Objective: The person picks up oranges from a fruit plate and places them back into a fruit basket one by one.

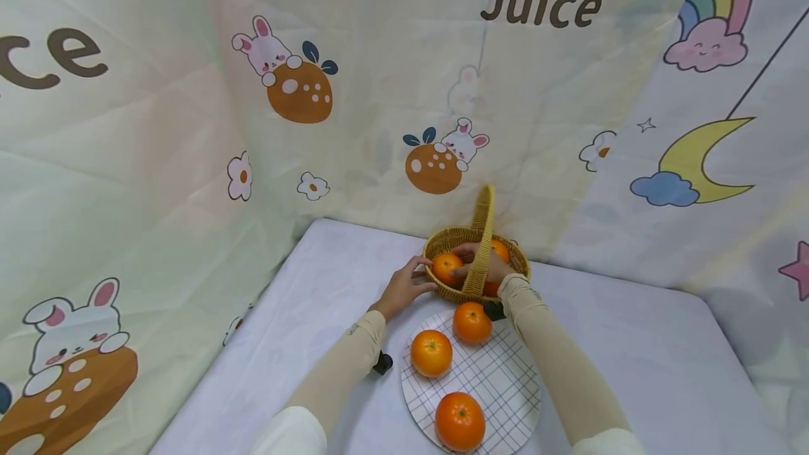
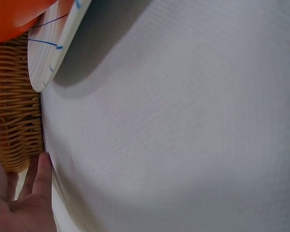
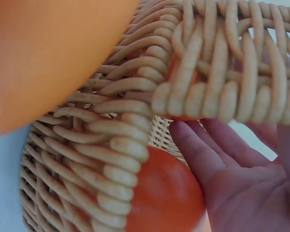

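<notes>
A yellow wicker basket (image 1: 450, 293) with a tall handle (image 1: 483, 216) stands at the table's back edge, with several oranges inside. My left hand (image 1: 404, 288) rests against the basket's left side; its straight fingers (image 2: 42, 176) touch the weave low down. My right hand (image 1: 487, 263) reaches into the basket beneath the handle. Its thumb and fingers hold an orange (image 1: 446, 269) at the basket's left, mostly hidden by the handle in the right wrist view. Another orange (image 3: 166, 193) lies inside near that palm, and one (image 1: 500, 251) sits at the back right.
In front of the basket lies a round white plate (image 1: 505, 385) with a grid pattern. Three oranges rest on it: one near the basket (image 1: 472, 322), one at left (image 1: 431, 353), one at front (image 1: 460, 421). A printed curtain (image 1: 366, 181) hangs behind the white table (image 1: 632, 343).
</notes>
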A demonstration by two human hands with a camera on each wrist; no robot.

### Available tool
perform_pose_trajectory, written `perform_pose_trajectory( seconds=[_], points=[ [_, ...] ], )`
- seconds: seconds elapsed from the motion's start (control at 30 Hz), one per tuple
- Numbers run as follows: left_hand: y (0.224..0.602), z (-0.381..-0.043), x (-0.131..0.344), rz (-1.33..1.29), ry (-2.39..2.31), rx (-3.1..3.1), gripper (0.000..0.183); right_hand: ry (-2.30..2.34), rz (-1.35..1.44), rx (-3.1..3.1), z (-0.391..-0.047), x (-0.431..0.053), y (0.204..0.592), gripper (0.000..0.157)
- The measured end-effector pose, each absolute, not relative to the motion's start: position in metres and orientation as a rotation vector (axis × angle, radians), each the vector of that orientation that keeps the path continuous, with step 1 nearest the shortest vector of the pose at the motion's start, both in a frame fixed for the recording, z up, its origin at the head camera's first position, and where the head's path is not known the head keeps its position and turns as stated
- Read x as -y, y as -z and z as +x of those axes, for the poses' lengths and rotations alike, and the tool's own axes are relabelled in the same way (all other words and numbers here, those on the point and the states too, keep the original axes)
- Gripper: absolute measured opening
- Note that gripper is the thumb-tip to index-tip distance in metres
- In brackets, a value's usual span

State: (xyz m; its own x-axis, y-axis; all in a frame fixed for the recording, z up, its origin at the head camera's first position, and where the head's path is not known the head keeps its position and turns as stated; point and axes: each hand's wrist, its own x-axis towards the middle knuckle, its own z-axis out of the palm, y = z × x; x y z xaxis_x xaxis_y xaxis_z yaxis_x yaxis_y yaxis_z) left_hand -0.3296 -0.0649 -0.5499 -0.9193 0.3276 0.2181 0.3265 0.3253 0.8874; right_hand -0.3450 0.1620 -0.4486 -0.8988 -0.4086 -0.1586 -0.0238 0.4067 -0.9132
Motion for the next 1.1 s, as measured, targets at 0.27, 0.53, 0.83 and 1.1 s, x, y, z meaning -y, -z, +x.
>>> perform_pose_trajectory(
  seconds=[0.27, 0.53, 0.83, 1.1],
  points=[
    [0.550, -0.328, 0.063, 0.607, -1.685, -2.572, 0.048, 1.507, -0.460, -2.437, -0.347, -0.172, 0.455, 0.054],
    [0.548, -0.329, 0.062, 0.584, -1.669, -2.581, 0.050, 1.432, -0.583, -2.639, -0.350, -0.189, 0.453, 0.045],
    [0.549, -0.328, 0.062, 0.521, -1.665, -2.568, 0.049, 1.546, -0.505, -2.600, -0.309, -0.218, 0.432, 0.045],
    [0.546, -0.326, 0.061, 0.513, -1.662, -2.559, 0.049, 1.745, -0.553, -2.649, -0.280, -0.242, 0.440, 0.042]
  ],
)
